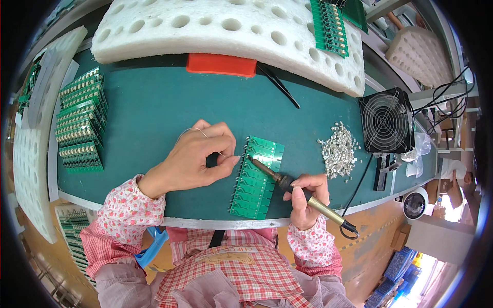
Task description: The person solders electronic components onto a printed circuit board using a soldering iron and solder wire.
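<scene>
The green circuit board (257, 177) lay on the surface (154, 108) between both hands, long axis running away from the person, with the left hand (197, 156) pinching thin solder wire (197, 131) at its left edge and the right hand (305, 197) fingers wrapped round a soldering iron (287, 184) whose tip touched its near-left upper part.

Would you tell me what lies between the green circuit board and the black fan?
In the head view, a pile of small silvery metal bits lies on the green mat between circuit board and fan.

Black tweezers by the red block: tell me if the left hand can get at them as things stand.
Probably yes: bare green mat lies between the left hand and the black tweezers, though its fingers pinch solder wire.
</scene>
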Available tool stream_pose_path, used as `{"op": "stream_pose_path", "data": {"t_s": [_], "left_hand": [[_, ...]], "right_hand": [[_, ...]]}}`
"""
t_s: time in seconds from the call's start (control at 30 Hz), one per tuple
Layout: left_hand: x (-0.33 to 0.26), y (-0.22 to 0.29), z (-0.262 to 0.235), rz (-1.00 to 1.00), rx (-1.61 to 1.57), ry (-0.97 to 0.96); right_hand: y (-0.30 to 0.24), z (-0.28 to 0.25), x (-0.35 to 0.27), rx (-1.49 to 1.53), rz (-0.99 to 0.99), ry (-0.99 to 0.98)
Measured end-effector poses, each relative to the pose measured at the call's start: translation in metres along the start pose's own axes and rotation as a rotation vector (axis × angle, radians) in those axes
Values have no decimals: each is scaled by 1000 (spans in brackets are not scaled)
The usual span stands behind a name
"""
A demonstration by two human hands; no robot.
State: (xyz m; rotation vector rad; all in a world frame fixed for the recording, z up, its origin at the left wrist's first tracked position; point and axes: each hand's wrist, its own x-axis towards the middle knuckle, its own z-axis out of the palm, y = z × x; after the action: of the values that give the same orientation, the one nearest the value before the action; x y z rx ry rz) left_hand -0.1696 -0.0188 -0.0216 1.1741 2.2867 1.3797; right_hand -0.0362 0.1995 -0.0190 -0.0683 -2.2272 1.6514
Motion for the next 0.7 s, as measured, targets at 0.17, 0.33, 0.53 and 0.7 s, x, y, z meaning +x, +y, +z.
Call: {"op": "stream_pose_path", "data": {"t_s": [0.17, 0.33, 0.53, 0.7], "left_hand": [[0, 0, 2, 19, 15, 14], [0, 0, 2, 21, 44, 17], [0, 1, 2, 18, 46, 10], [0, 1, 2, 18, 41, 1]], "right_hand": [[4, 0, -2, -22, -40, 13], [10, 2, -2, -104, -229, -24], [11, 3, -1, -94, -296, -34], [11, 3, -2, -96, -286, -32]]}}
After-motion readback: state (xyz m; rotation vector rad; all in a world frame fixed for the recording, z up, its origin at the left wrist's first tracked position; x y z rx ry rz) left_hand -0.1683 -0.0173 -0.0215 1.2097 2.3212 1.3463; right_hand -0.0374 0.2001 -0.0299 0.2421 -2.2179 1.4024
